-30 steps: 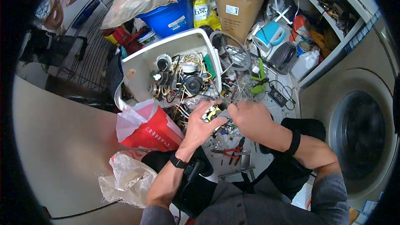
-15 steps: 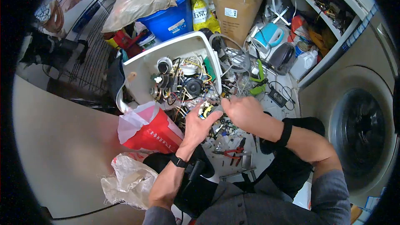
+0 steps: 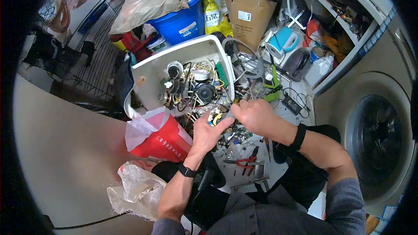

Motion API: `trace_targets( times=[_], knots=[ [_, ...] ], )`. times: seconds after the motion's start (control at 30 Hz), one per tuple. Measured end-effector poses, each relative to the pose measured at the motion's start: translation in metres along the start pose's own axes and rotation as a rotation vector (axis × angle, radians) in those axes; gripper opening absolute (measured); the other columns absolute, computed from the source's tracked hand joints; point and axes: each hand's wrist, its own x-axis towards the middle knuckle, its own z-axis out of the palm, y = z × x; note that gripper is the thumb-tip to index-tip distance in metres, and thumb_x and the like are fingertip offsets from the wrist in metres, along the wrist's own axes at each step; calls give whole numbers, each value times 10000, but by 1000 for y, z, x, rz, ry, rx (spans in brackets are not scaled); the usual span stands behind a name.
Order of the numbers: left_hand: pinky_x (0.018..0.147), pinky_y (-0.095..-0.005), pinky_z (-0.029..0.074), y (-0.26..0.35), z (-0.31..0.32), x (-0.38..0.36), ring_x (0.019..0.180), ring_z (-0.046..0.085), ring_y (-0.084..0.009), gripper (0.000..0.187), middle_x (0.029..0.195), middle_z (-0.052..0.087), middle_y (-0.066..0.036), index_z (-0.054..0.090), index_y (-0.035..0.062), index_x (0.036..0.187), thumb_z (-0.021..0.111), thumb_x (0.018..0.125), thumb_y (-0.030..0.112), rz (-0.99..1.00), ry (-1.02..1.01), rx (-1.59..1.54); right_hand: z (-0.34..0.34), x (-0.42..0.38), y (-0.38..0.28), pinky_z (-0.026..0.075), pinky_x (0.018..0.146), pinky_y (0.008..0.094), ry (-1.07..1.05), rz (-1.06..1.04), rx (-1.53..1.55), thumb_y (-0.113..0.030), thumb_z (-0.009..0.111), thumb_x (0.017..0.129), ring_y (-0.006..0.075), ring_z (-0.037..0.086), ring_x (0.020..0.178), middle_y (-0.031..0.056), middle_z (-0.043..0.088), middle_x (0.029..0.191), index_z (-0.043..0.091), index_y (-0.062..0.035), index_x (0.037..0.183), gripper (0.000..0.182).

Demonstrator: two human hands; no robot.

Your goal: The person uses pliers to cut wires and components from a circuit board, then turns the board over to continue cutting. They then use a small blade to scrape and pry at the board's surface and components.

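My left hand [image 3: 205, 134] is closed around a small electrical part with a yellow band [image 3: 217, 119]; its exact kind I cannot make out. Just to the right, my right hand [image 3: 256, 115] is curled into a fist against that part, its fingertips hidden from view. Both hands are over the near edge of a white plastic bin [image 3: 146, 88] filled with wires, small motors and a round black speaker-like piece [image 3: 204, 92]. Small loose components [image 3: 237, 135] are scattered on the floor below the hands, with red-handled pliers [image 3: 244, 162] closer to me.
A red paper bag [image 3: 159, 141] stands left of my left hand, above a whitish woven sack [image 3: 139, 191]. Behind the bin are a blue bucket [image 3: 185, 24] and a cardboard box [image 3: 250, 17]. A black power adapter [image 3: 291, 104] lies at right, near the washing machine [image 3: 374, 135].
The camera view has shifted slightly, so the surroundings appear a little lower and to the right. Both hands stay at the same part, with the right fist turned slightly.
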Motion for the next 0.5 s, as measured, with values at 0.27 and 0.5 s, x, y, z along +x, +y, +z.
trace_targets(
  times=[0.27,0.5],
  knots=[
    [770,-392,557,-8,2,1,802,738,-265,504,897,770,-147,750,-9,1055,835,822,429,-3,-21,115,15,-2,17,565,501,427,60,-115,-1,-200,610,868,281,719,619,99,667,699,577,-97,837,112],
    [760,-397,555,-4,6,2,783,737,-276,514,865,763,-167,744,-13,1053,830,824,440,-32,23,99,7,-5,2,555,479,406,49,-2,-56,-183,619,853,274,705,589,98,654,688,583,-88,837,103]
  ],
)
